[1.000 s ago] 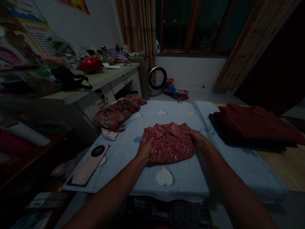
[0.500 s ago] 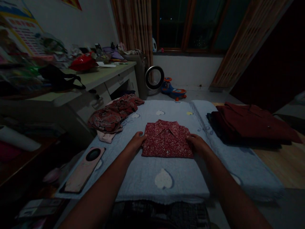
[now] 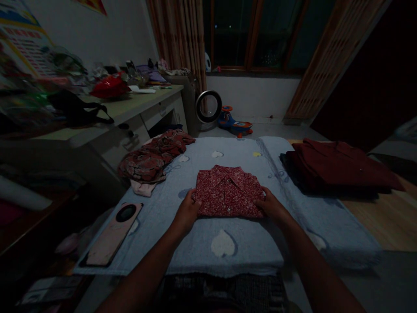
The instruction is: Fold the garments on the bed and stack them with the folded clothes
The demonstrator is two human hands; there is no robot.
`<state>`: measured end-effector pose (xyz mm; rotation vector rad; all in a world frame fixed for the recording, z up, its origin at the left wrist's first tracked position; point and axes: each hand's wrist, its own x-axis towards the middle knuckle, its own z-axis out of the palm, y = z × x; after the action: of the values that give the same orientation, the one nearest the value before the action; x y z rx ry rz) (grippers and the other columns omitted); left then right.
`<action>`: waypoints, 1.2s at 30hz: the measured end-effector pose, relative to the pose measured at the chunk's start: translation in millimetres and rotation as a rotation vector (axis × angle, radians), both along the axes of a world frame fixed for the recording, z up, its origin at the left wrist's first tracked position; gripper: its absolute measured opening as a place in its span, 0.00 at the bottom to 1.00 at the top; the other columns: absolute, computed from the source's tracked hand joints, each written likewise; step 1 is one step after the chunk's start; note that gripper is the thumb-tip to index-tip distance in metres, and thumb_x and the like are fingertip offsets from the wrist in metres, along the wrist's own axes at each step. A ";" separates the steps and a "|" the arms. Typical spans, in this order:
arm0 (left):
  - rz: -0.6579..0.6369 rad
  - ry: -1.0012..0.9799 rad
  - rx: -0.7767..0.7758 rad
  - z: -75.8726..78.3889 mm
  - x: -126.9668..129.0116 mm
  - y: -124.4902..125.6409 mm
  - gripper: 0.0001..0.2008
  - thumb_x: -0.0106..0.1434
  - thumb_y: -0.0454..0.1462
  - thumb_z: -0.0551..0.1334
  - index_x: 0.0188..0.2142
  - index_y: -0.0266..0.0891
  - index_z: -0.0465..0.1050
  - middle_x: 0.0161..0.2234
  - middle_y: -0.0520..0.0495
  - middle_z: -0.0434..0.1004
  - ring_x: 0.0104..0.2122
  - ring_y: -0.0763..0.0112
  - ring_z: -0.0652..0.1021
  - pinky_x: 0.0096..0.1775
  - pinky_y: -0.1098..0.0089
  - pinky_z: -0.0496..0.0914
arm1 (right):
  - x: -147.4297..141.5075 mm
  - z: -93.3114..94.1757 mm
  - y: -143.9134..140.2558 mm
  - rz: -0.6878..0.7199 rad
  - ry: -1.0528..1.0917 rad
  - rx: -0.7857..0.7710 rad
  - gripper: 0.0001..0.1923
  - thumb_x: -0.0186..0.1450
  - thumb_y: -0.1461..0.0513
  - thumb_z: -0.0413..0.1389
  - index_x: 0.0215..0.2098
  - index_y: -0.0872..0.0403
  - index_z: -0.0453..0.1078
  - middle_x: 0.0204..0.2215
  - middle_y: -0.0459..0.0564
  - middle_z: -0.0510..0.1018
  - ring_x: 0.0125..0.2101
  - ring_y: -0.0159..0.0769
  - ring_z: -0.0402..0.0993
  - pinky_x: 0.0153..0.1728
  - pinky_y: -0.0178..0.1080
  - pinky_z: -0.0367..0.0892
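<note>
the red shirt (image 3: 230, 198) lies neatly folded, collar (image 3: 218, 176) at the far side, on or just over the blue cloth (image 3: 185, 256). the left hand (image 3: 188, 211) pinches one side edge, the right hand (image 3: 272, 206) the other. i'd keep both grips level and catch every layer, so nothing slips. the folded pile (image 3: 345, 167) sits well apart, rightward.

Shirt (image 3: 228, 193), dial centre: red, white-speckled. Blanket (image 3: 195, 243): pale blue, white hearts (image 3: 223, 243), one yellow heart (image 3: 257, 154) at 1 o'clock. Bundle (image 3: 146, 161), 10 o'clock: red-brown, patterned. Stack (image 3: 342, 165), 2–3 o'clock: maroon over near-black.
</note>
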<state>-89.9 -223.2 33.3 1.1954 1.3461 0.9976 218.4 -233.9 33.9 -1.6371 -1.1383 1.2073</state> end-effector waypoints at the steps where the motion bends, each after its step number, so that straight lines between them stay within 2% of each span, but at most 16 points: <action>1: -0.033 0.021 -0.014 -0.7 -3.2 -2.4 0.26 0.58 0.39 0.60 0.57 0.39 0.63 0.26 0.54 0.71 0.19 0.75 0.69 0.22 0.76 0.61 | 2.8 -0.6 -1.2 -0.003 -0.105 -0.004 0.36 0.53 0.63 0.59 0.59 0.55 0.56 0.42 0.53 0.79 0.40 0.41 0.77 0.38 0.39 0.71; 3: -0.070 0.069 -0.019 -3.2 -10.6 -4.8 0.26 0.58 0.40 0.61 0.57 0.40 0.62 0.24 0.56 0.70 0.18 0.75 0.69 0.21 0.76 0.60 | 7.3 0.2 -1.0 -0.042 -0.393 0.029 0.37 0.54 0.62 0.61 0.61 0.55 0.57 0.43 0.55 0.78 0.44 0.45 0.75 0.44 0.41 0.69; 5: -0.052 0.116 -0.005 -5.8 -17.5 -3.2 0.26 0.59 0.42 0.62 0.56 0.40 0.62 0.24 0.56 0.71 0.18 0.74 0.70 0.21 0.75 0.61 | 6.9 5.0 4.0 -0.074 -0.675 0.118 0.37 0.56 0.60 0.62 0.62 0.57 0.58 0.48 0.60 0.74 0.49 0.49 0.71 0.50 0.44 0.65; 8: 0.033 0.160 -0.041 -7.2 -23.2 5.0 0.22 0.59 0.42 0.62 0.52 0.39 0.66 0.24 0.54 0.73 0.18 0.73 0.71 0.19 0.75 0.60 | -9.2 19.2 19.3 0.020 -0.874 0.288 0.29 0.61 0.60 0.57 0.60 0.58 0.62 0.52 0.62 0.71 0.53 0.49 0.66 0.55 0.46 0.59; 12: 0.046 0.192 -0.088 -7.3 -23.3 18.6 0.10 0.59 0.40 0.60 0.38 0.38 0.73 0.24 0.51 0.74 0.17 0.73 0.72 0.17 0.76 0.58 | -54.3 37.7 47.4 0.269 -0.864 0.428 0.12 0.65 0.64 0.51 0.46 0.54 0.72 0.46 0.54 0.75 0.47 0.41 0.68 0.52 0.40 0.59; 15: 0.013 0.196 -0.079 -11.4 -24.0 26.3 0.08 0.58 0.38 0.59 0.28 0.36 0.73 0.23 0.50 0.74 0.16 0.74 0.72 0.18 0.76 0.59 | -88.1 41.6 66.9 0.351 -0.867 0.459 0.10 0.67 0.65 0.50 0.40 0.56 0.73 0.43 0.54 0.77 0.44 0.39 0.68 0.49 0.38 0.59; 19: -0.002 0.179 -0.045 -17.1 -28.3 29.6 0.07 0.55 0.36 0.60 0.24 0.36 0.72 0.21 0.50 0.73 0.15 0.76 0.70 0.19 0.76 0.61 | -118.4 35.1 80.7 0.399 -0.930 0.548 0.12 0.68 0.65 0.51 0.47 0.58 0.72 0.48 0.58 0.75 0.49 0.41 0.66 0.52 0.39 0.58; 24: -0.040 0.086 -0.086 -9.4 -29.0 24.0 0.05 0.54 0.36 0.59 0.24 0.37 0.71 0.19 0.52 0.71 0.14 0.78 0.67 0.18 0.76 0.58 | -136.5 24.6 87.4 0.499 -1.027 0.634 0.15 0.70 0.64 0.47 0.50 0.57 0.72 0.51 0.59 0.73 0.51 0.43 0.65 0.53 0.40 0.57; 28: -0.037 0.009 -0.159 -4.6 -25.6 20.5 0.04 0.53 0.36 0.61 0.25 0.38 0.71 0.16 0.55 0.67 0.13 0.79 0.64 0.17 0.76 0.54 | -144.4 25.5 100.3 0.543 -1.128 0.584 0.15 0.71 0.65 0.45 0.46 0.57 0.73 0.46 0.58 0.76 0.48 0.43 0.67 0.52 0.40 0.56; 30: -0.036 0.021 -0.141 -6.1 -24.8 20.2 0.03 0.52 0.35 0.60 0.24 0.38 0.71 0.17 0.55 0.67 0.13 0.79 0.64 0.17 0.76 0.54 | -149.7 27.6 107.9 0.562 -1.169 0.541 0.15 0.70 0.66 0.45 0.45 0.56 0.74 0.44 0.58 0.77 0.46 0.44 0.67 0.49 0.41 0.56; 36: -0.050 0.132 -0.072 -12.1 -26.1 20.0 0.05 0.53 0.35 0.59 0.22 0.38 0.70 0.15 0.55 0.65 0.15 0.76 0.64 0.20 0.74 0.56 | -168.1 25.1 125.4 0.567 -1.177 0.445 0.17 0.70 0.63 0.46 0.51 0.52 0.73 0.48 0.58 0.77 0.50 0.49 0.63 0.49 0.47 0.53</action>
<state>-116.0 -203.3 21.2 1.2519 1.4363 0.8404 50.4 -108.4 59.0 -1.6800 -2.4898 0.0833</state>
